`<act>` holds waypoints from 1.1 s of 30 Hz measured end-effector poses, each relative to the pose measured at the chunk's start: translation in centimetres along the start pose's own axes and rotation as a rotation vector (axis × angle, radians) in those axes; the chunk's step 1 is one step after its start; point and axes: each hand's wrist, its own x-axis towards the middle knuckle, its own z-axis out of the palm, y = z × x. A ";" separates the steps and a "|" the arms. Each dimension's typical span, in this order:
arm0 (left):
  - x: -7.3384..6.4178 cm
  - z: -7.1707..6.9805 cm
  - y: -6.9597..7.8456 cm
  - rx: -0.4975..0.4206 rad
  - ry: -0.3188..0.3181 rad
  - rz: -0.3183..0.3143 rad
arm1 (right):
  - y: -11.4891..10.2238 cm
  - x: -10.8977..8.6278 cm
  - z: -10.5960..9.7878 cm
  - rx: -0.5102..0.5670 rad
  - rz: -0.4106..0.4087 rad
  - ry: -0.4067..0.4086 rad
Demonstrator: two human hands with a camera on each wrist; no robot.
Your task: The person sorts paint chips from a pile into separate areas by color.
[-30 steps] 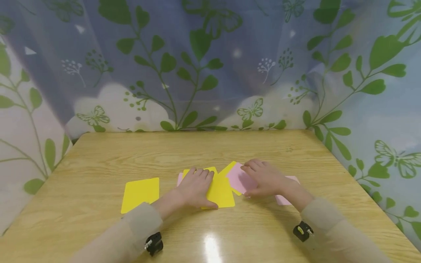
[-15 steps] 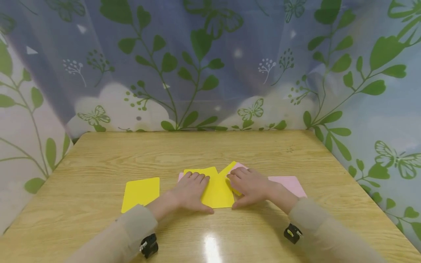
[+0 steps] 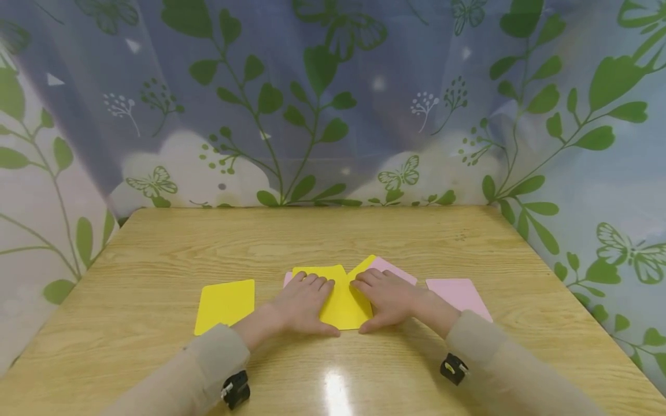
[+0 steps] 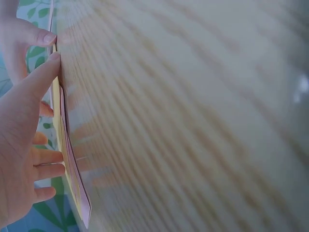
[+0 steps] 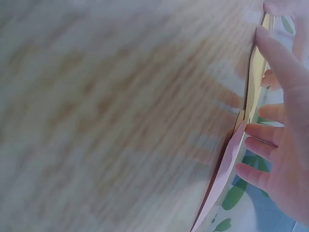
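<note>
Several flat yellow and pink square cards overlap near the middle of the table. My left hand [image 3: 304, 303] rests across the yellow cards [image 3: 343, 312], with its thumb at their front edge. Beneath it, a sliver of a pink card [image 3: 287, 278] pokes out at the left. My right hand [image 3: 387, 294] lies over the right side of the pile, touching yellow and covering much of a tilted pink card [image 3: 396, 271]. In the left wrist view, extended fingers [image 4: 48, 157] meet the stacked card edges [image 4: 72, 169]. The right wrist view shows spread fingers [image 5: 263, 133] beside a pink card [image 5: 224, 166].
A lone yellow card [image 3: 225, 303] lies to the left, partly behind the left forearm. Another pink card [image 3: 458, 294] lies to the right, partly covered by the right arm. The wooden table [image 3: 312, 237] ends at a leaf-patterned curtain [image 3: 208, 162].
My right hand has moved left across the tilted pink card onto the yellow pile, uncovering more of the pink card at the right. The left hand has shifted slightly toward me.
</note>
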 end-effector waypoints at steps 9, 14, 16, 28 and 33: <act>0.1 -0.3 0.1 -0.012 0.016 0.003 | 0.0 0.0 0.0 0.038 0.013 -0.029; 0.2 -0.3 0.0 -0.035 0.017 0.008 | 0.0 0.2 0.0 0.045 0.009 -0.024; 0.3 -0.2 -0.1 -0.049 0.017 0.008 | 0.1 0.3 0.0 0.044 0.005 -0.020; 0.7 0.1 -0.5 -0.107 0.023 0.009 | 0.2 0.7 -0.1 0.069 0.002 -0.014; 0.6 0.1 -0.4 -0.131 0.008 0.008 | 0.0 0.8 -0.3 0.105 0.029 -0.027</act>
